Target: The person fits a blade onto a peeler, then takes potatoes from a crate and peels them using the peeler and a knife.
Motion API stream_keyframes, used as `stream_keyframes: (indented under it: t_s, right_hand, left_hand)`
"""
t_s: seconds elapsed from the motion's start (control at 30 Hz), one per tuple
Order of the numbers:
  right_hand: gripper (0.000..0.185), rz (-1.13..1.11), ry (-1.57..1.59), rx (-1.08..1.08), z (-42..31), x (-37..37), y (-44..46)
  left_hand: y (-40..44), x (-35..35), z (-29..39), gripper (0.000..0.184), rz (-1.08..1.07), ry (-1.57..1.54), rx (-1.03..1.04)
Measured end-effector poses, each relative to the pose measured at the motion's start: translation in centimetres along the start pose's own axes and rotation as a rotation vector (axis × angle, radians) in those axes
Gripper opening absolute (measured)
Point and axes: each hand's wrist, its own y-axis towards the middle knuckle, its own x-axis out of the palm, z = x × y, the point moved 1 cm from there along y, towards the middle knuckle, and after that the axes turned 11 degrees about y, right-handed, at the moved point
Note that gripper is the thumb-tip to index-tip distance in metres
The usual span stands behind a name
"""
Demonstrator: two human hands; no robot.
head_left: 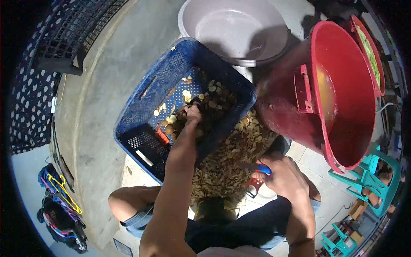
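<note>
My left hand (193, 113) reaches down into a blue plastic crate (147, 92), among brown-skinned round pieces (170, 128) and pale cut pieces (187, 95) that look like tubers. Its fingers are in shadow among the pieces, so I cannot make out whether they grip one. An orange-red object (162, 135) lies in the crate near my left wrist. My right hand (286, 176) is closed around the blue and red handle of a knife (264, 169). The dark blade points left, over a heap of brown peelings (227, 165) between my legs.
A large red bucket (282, 85) holding cloudy yellowish liquid stands right of the crate. Beyond the crate is a pale round basin (233, 30). Green plastic stools (376, 180) stand at the right. A dark crate (64, 47) is at the upper left.
</note>
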Motion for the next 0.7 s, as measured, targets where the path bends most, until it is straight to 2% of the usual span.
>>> stream_keyframes:
  t_s: [0.03, 0.07, 0.1, 0.17, 0.23, 0.27, 0.4, 0.5, 0.6, 0.7]
  right_hand:
    - [0.034, -0.006, 0.013, 0.009, -0.2, -0.1, 0.0]
    - [0.034, 0.001, -0.015, -0.013, -0.1, 0.0, -0.1]
    - [0.034, 0.015, -0.015, -0.024, 0.1, 0.1, -0.1]
    - [0.031, 0.040, -0.007, -0.060, 0.2, 0.2, -0.4]
    - [0.030, 0.072, -0.013, -0.052, -0.1, 0.3, -0.6]
    - [0.030, 0.117, -0.024, -0.098, 0.0, 0.4, -0.8]
    - [0.028, 0.360, -0.081, -0.242, 0.3, 2.3, -0.7]
    - [0.029, 0.486, -0.050, -0.284, -1.3, 2.7, -2.3]
    - [0.034, 0.446, -0.070, -0.345, -2.1, 3.5, -3.4]
    - [0.034, 0.610, -0.050, -0.471, -2.0, 5.4, -4.6]
  left_hand:
    - [-1.0, -1.1, 0.5, 0.045, -0.039, 0.008, 0.019]
    - [-2.2, -2.0, 0.9, 0.043, 0.076, -0.098, 0.132]
    - [-3.1, -3.0, 1.5, 0.043, 0.091, -0.093, 0.141]
    - [-7.3, -8.2, 5.2, 0.047, -0.186, -1.089, -0.187]
    - [-9.4, -10.0, 5.5, 0.055, -0.328, -1.653, 0.083]
    - [-12.2, -12.7, 8.1, 0.054, -0.288, -1.781, 0.025]
    - [-18.6, -16.6, 12.3, 0.051, -0.117, -1.530, 0.224]
    - [-24.6, -19.3, 15.5, 0.053, -0.042, -1.496, 0.402]
    - [-31.2, -22.2, 17.9, 0.052, -0.020, -1.569, 0.518]
    - [-35.5, -23.0, 17.6, 0.057, -0.054, -1.581, 0.628]
